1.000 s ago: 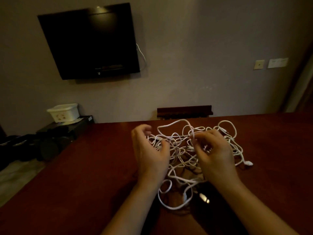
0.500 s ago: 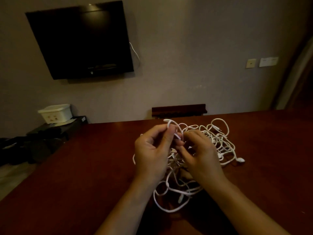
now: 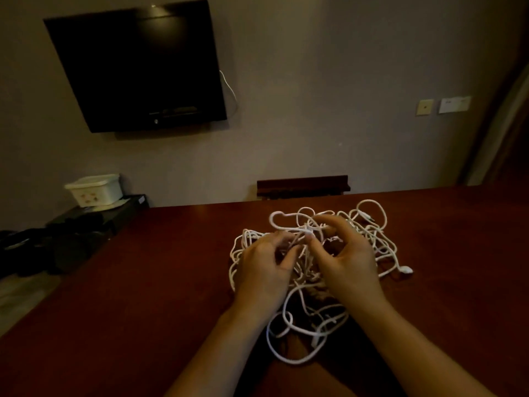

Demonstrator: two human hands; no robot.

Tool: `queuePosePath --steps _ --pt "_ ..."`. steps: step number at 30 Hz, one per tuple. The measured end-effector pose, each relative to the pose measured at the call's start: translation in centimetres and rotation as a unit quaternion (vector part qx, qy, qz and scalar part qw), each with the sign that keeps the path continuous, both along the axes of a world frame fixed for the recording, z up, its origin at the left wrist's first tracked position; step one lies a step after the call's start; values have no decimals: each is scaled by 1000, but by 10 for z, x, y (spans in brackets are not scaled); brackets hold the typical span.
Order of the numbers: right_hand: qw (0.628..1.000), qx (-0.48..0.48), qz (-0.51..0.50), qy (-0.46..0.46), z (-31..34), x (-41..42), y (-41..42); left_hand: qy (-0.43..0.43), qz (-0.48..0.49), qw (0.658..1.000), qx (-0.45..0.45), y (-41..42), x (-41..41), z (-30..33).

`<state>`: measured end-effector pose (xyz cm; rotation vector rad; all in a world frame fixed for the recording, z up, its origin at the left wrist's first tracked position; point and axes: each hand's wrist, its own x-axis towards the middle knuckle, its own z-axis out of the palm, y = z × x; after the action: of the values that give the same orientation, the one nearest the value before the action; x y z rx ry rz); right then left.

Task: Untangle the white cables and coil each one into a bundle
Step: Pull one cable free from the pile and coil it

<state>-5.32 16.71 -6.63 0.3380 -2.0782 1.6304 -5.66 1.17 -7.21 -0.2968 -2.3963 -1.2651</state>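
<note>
Clearly the white cables (image 3: 315, 270) remain one knotted heap on the surface (image 3: 143, 282), spreading from 12 to 6 o'clock beneath both hands. Left hand (image 3: 263, 270) curls its fingers (image 3: 282, 239) into strands on the heap's 9 o'clock side. Right hand (image 3: 347, 263) pinches a strand at the crest, a free loop arching toward 11 o'clock. That loop lies nearer the left hand, likely the next pull.
</note>
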Motion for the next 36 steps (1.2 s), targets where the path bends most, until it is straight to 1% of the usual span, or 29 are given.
queuePosePath --steps 3,7,10,12,14,16,18,22,24,27,28,29,30,32,33,34,35,36 --pt "998 41 -22 40 1 -1 -1 23 6 1000 6 1 2 3" --pt "1000 14 -19 -1 -2 -5 -1 16 39 998 46 5 2 8" --pt "997 13 -61 46 2 -2 -1 17 90 995 41 -1 -1 9" --pt "995 -11 -82 59 3 -2 2 11 130 989 63 -4 0 12" --pt "993 -79 -84 15 4 -4 4 -8 199 974 107 -11 -3 14" --pt "985 -145 -82 -48 4 -6 7 -35 279 948 147 -20 -10 13" --pt "981 -157 -78 -79 4 -7 8 -52 333 927 165 -27 -16 11" --pt "982 -153 -78 -80 3 -8 5 -62 383 903 184 -31 -19 9" --pt "980 -161 -88 -74 4 -8 6 -47 416 885 203 -35 -22 8" --pt "973 -204 -64 -85 6 -8 7 -15 449 862 235 -39 -20 13" --pt "968 -225 -52 -94 7 -8 6 2 453 862 228 -38 -17 15" --pt "961 -253 -34 -108 9 -8 6 33 447 871 202 -36 -12 17" --pt "951 -283 -9 -123 9 -9 7 81 424 889 155 -32 -5 20" --pt "936 -317 50 -145 12 -8 7 189 323 927 7 -17 8 22" --pt "935 -314 70 -151 13 -8 7 220 261 937 -77 -8 13 22" --pt "936 -304 81 -154 13 -7 7 229 201 941 -149 0 14 21" --pt "938 -296 86 -155 12 -7 7 219 144 944 -201 6 15 21" --pt "940 -290 88 -156 11 -6 7 193 79 951 -227 9 15 19"
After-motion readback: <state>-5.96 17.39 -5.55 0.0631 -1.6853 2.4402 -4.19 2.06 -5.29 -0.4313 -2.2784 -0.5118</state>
